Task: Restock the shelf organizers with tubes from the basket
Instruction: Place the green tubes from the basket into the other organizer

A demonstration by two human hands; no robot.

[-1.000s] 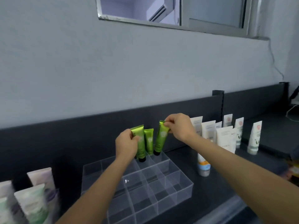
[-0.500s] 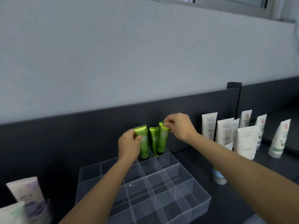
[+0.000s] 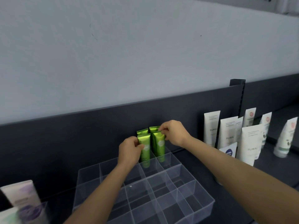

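Green tubes (image 3: 156, 143), four of them, stand upright with caps down in the back right cells of a clear organizer (image 3: 187, 201) on the dark shelf (image 3: 202, 160). Two are at the rear, close to the shelf's back panel (image 3: 80, 135), and two are just in front of them. The cells nearer the camera show only see-through dividers and the dark shelf beneath.

The left hand (image 3: 129, 151) reaches in over the middle of the organizer and pinches the front-left tube (image 3: 145, 153) near its top, thumb and fingers curled on its edge. The right hand (image 3: 174, 133) comes in from the right, past the organizer's back right corner, and pinches the flat crimped top of the front-right tube (image 3: 159, 150). Both bare forearms stretch forward from the bottom of the view.

White FLORA tubes (image 3: 250, 143) stand on the shelf to the right of the organizer, with a blue Nivea item (image 3: 229, 152) low among them. A strip of bare shelf lies between them and the organizer's right wall, under the right forearm. Past a black upright (image 3: 237, 88) stand more white tubes with red emblems (image 3: 265, 125). At the lower left, blurred pale tubes with purple print (image 3: 21, 194) sit apart from the organizer's left wall.
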